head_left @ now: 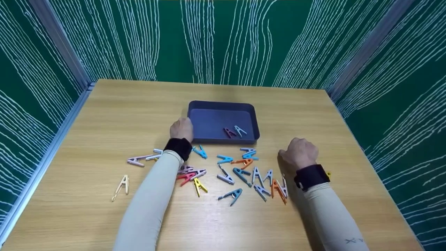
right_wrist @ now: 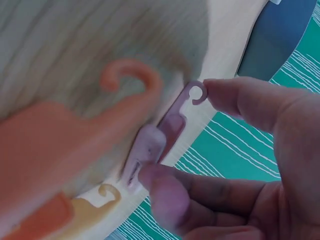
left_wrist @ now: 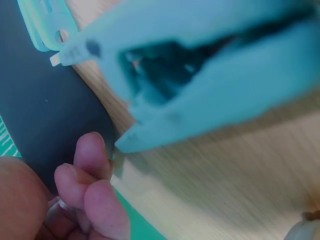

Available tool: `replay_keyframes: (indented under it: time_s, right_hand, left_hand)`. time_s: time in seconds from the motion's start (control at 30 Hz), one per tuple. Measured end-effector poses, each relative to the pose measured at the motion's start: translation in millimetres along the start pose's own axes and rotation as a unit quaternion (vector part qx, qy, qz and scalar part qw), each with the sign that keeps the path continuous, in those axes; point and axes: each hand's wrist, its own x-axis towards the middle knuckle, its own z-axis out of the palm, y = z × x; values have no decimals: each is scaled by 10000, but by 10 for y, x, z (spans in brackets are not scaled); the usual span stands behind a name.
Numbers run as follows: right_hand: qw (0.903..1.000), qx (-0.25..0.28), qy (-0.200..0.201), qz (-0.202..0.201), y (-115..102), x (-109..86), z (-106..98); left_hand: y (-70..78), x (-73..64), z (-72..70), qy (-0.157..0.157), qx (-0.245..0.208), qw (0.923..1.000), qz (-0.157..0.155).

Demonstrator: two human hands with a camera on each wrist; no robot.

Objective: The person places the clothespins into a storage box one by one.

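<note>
My left hand (head_left: 182, 129) is at the near left side of a dark rectangular tray (head_left: 223, 141), curled fingers (left_wrist: 92, 155) at its wall. In the left wrist view, a blue clothespin (left_wrist: 210, 107) looms large and blurred. Farther right, my right hand (head_left: 300, 153) holds a lilac clothespin (right_wrist: 172, 127) between thumb and fingertips, one of them at its hooked end. The hand hides this clothespin in the head view. An orange clothespin (right_wrist: 65, 155) looms beside it in the right wrist view. Inside the tray lie a dark red clothespin (head_left: 229, 132) and a pale blue clothespin (head_left: 240, 131).
Several plastic clothespins lie scattered between my arms, among them a yellow clothespin (head_left: 199, 187) and a teal clothespin (head_left: 241, 176). A cream clothespin (head_left: 122, 186) lies left of my left forearm. Green walls with white lines border the wooden table (head_left: 139, 104).
</note>
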Motion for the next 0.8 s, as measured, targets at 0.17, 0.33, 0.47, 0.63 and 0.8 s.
replay_keyframes:
  time_s: [0.17,0.33,0.47,0.63,0.8]
  right_hand:
    - [9995,291,-63,-111,-13,-17,14]
    - [9978,592,43,-297,-6,-17,50]
    - [9962,806,-12,-328,13,2,75]
    - [9952,880,97,-407,32,25,89]
    - [9942,899,385,-438,6,46,115]
  left_hand:
    - [-6,-4,9,49,3,10000,-15]
    - [1,0,11,57,-6,10000,2]
    - [11,3,6,39,-9,10000,52]
    - [11,20,10,12,-8,10000,71]
    - [-14,11,16,-13,-37,10000,47]
